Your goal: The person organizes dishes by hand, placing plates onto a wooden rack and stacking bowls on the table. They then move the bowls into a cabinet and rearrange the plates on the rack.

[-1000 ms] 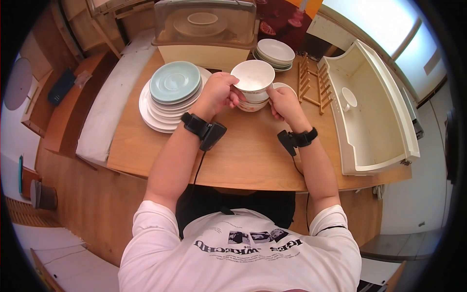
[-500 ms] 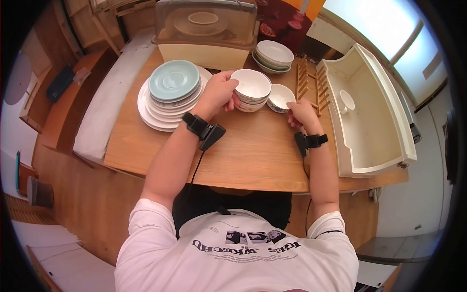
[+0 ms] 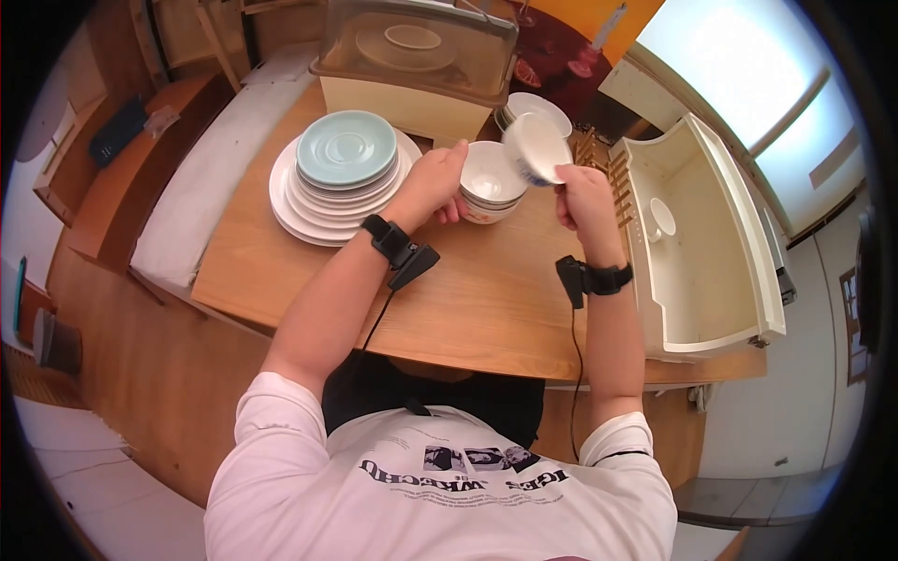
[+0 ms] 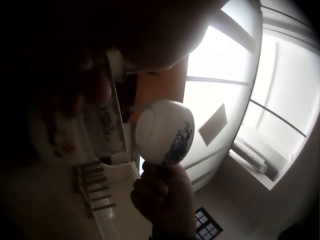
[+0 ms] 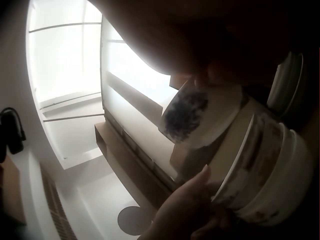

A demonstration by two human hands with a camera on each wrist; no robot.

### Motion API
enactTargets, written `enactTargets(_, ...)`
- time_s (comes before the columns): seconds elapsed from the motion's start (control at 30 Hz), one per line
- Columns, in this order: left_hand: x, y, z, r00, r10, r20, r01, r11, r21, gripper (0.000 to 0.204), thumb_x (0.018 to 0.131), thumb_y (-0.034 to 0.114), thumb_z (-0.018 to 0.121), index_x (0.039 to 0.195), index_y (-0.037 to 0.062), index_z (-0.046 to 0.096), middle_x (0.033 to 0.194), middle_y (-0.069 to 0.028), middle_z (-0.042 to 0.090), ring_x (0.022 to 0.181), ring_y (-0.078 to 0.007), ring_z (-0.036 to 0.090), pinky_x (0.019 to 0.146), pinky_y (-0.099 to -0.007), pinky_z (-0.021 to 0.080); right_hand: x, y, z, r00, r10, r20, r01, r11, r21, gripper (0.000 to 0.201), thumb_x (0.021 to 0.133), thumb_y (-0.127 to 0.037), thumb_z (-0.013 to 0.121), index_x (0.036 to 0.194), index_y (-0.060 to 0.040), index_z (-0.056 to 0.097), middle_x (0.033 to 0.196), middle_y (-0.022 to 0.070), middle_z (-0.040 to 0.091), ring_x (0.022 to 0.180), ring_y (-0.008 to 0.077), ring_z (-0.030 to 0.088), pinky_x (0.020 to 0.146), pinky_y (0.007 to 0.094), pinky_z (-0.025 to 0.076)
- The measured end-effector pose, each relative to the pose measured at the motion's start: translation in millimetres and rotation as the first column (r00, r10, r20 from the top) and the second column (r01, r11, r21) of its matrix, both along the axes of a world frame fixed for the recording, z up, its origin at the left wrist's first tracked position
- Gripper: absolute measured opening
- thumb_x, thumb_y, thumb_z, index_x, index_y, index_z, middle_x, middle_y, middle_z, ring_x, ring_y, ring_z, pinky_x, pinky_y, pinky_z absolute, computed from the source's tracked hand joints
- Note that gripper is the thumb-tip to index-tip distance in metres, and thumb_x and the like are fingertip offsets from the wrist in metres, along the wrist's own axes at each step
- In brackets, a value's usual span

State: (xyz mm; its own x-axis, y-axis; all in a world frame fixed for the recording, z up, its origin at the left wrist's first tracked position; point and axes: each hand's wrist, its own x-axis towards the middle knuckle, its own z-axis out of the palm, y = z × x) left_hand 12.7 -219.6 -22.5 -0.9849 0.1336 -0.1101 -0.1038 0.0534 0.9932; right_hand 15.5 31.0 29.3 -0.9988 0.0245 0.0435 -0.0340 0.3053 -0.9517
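My right hand [image 3: 587, 201] pinches the rim of a small white bowl [image 3: 538, 150] with a blue pattern outside. That bowl is tilted in the air, just right of and above a stack of white bowls [image 3: 492, 178]. Its blue floral side shows in the left wrist view as well. Beside the stack is my left hand [image 3: 435, 187], its fingers against the outer wall and its thumb raised clear of the rim. Floral patterns run round the stacked bowls [image 5: 267, 175] in the right wrist view.
Left of the bowls stands a plate stack topped by a pale blue plate [image 3: 346, 148]. Behind is a covered cream box [image 3: 402, 110]; more bowls [image 3: 547, 110] stand beyond. A wooden rack [image 3: 617, 187] and a cream bin [image 3: 711, 309] with a cup [image 3: 661, 217] line the right.
My right hand left the stacked bowls, took the small blue-patterned bowl from the table at the right, and raised and tilted it toward the stack. My left thumb came off the stack's rim.
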Motion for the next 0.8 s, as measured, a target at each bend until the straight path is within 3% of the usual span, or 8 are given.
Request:
enactTargets(0.13, -1.4, -3.9, 3.5, 0.998, -0.011, 0.06, 0.007, 0.998, 0.07, 0.073, 0.112, 0.062, 0.028, 0.121, -0.0013, 0.063, 0.067, -0.0172, 0.069, 0.041, -0.0175, 0.055, 0.038, -0.0303, 0.044, -6.8, -31.2, -3.6, 0.998, 0.062, -0.001, -0.06, 0.972, 0.227, 0.037, 0.093, -0.024, 0.058, 0.067, 0.0029, 0.062, 0.052, 0.0091, 0.058, 0.042, 0.0179, 0.057, 0.041, 0.0328, 0.044)
enactTargets(0.23, 2.4, -6.8, 8.1, 0.999, -0.035, 0.007, 0.035, 0.999, 0.035, 0.078, 0.112, 0.059, 0.027, 0.119, -0.0102, 0.063, 0.068, -0.0208, 0.07, 0.047, -0.025, 0.065, 0.041, -0.0337, 0.051, -6.2, -41.9, -5.9, 0.997, 0.044, -0.064, -0.018, 0.932, 0.362, 0.043, 0.093, -0.024, 0.056, 0.062, 0.004, 0.06, 0.052, 0.0103, 0.06, 0.043, 0.0193, 0.061, 0.045, 0.0348, 0.051)
enactTargets(0.33, 2.4, -4.1, 10.3, 0.998, -0.051, -0.023, 0.049, 0.996, -0.068, 0.076, 0.113, 0.057, 0.027, 0.113, -0.01, 0.064, 0.067, -0.0208, 0.07, 0.047, -0.0258, 0.065, 0.042, -0.0349, 0.053, -7.4, -42.3, -7.5, 0.995, 0.04, -0.086, 0.001, 0.905, 0.426, 0.04, 0.093, -0.024, 0.056, 0.065, 0.0042, 0.063, 0.052, 0.0103, 0.06, 0.043, 0.0192, 0.06, 0.044, 0.0341, 0.05)
enactTargets(0.43, 2.5, -1.3, 6.9, 0.995, -0.065, -0.071, 0.054, 0.987, -0.152, 0.069, 0.112, 0.056, 0.031, 0.113, -0.0041, 0.065, 0.067, -0.0165, 0.069, 0.044, -0.0194, 0.06, 0.038, -0.0325, 0.047, -8.0, -41.9, -13.5, 0.995, 0.017, -0.101, 0.03, 0.895, 0.445, 0.045, 0.095, -0.029, 0.06, 0.066, 0.0048, 0.065, 0.052, 0.0101, 0.061, 0.045, 0.0216, 0.062, 0.05, 0.0391, 0.054)
enactTargets(0.53, 5.4, 1.2, 6.9, 0.992, -0.049, -0.116, 0.019, 0.97, -0.242, 0.065, 0.113, 0.051, 0.034, 0.109, -0.0059, 0.065, 0.067, -0.0176, 0.068, 0.044, -0.0219, 0.061, 0.042, -0.0348, 0.05, -16.5, -33.0, -30.3, 0.977, -0.004, -0.215, 0.123, 0.831, 0.543, 0.05, 0.098, -0.036, 0.064, 0.07, 0.0049, 0.066, 0.059, 0.0115, 0.066, 0.057, 0.0265, 0.068, 0.061, 0.0429, 0.057)
enactTargets(0.63, 4.4, 4.4, 0.3, 0.964, -0.018, -0.264, -0.091, 0.913, -0.397, 0.063, 0.113, 0.048, 0.036, 0.106, -0.0077, 0.065, 0.065, -0.0182, 0.067, 0.051, -0.0322, 0.066, 0.055, -0.0445, 0.056, -23.4, -23.9, -45.8, 0.967, -0.065, -0.248, 0.19, 0.83, 0.525, 0.044, 0.103, -0.037, 0.063, 0.098, 0.0053, 0.073, 0.083, 0.0163, 0.076, 0.083, 0.0292, 0.075, 0.08, 0.0414, 0.058)
enactTargets(0.73, -3.6, 9.4, -16.3, 0.83, -0.037, -0.556, -0.338, 0.761, -0.554, 0.059, 0.114, 0.043, 0.039, 0.105, -0.0096, 0.065, 0.078, -0.0232, 0.071, 0.077, -0.0412, 0.072, 0.079, -0.0527, 0.056, -26.3, -21.6, -64.1, 0.918, 0.101, -0.384, -0.023, 0.979, 0.201, 0.043, 0.108, -0.027, 0.056, 0.137, 0.0035, 0.063, 0.124, 0.0181, 0.074, 0.115, 0.0256, 0.07, 0.098, 0.0348, 0.054)
enactTargets(0.8, -6.5, 13.5, -23.5, 0.775, 0.009, -0.632, -0.374, 0.812, -0.447, 0.056, 0.114, 0.041, 0.041, 0.112, -0.0089, 0.064, 0.095, -0.0265, 0.072, 0.096, -0.043, 0.07, 0.09, -0.0525, 0.052, -36.0, -16.3, -77.4, 0.906, 0.238, -0.349, -0.239, 0.97, 0.042, 0.047, 0.11, -0.022, 0.052, 0.15, 0.0032, 0.051, 0.141, 0.0154, 0.065, 0.128, 0.0224, 0.063, 0.107, 0.0334, 0.048)
